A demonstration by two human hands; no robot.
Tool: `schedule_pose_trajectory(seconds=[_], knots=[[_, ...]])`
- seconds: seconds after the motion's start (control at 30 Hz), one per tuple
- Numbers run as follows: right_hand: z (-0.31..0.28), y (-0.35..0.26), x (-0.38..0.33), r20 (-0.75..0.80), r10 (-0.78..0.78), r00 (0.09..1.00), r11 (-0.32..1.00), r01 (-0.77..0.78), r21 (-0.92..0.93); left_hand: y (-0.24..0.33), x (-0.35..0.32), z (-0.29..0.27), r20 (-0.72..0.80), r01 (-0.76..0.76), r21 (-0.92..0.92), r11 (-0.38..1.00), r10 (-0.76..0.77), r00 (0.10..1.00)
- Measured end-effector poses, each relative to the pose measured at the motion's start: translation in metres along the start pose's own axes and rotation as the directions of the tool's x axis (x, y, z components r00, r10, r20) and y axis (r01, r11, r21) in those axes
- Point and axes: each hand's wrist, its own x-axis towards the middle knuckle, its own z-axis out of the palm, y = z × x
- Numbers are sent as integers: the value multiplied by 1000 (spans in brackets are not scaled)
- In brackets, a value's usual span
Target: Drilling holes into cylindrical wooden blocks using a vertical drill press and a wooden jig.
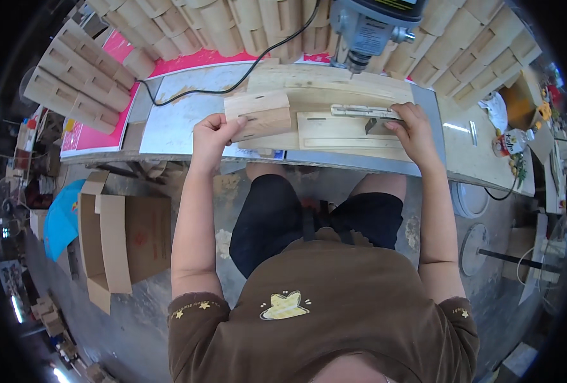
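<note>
left fingers (235, 128) round wood piece (267, 113), right fingers (411, 115) round pale bar (360, 111), cable (198, 92) and drill (367, 32) beyond

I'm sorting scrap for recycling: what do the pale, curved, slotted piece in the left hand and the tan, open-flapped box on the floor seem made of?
The pale, curved, slotted piece: probably wood, matt and seemingly unvarnished, judging by its streaky grain. The tan, open-flapped box: most likely brown cardboard, uncoated-looking, since its thin flaps fold along creases.
</note>
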Motion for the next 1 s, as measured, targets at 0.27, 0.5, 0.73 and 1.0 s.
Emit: schedule_pose_trajectory(seconds=[0.27,0.5,0.73,1.0], knots=[[9,-18,0,-10,-69,998,995,69,73,16,-29,25,80,343,-185,921,-334,939],[4,-19,-7,-46,-45,998,999,45,-2,3,-16,50,106,345,-242,907,-329,938],[2,-12,-10,-44,-39,998,998,41,44,13,-13,58,73,374,-205,904,-367,927],[6,-13,-3,-44,-43,998,999,44,31,10,-8,82,248,356,-191,915,-306,919]])
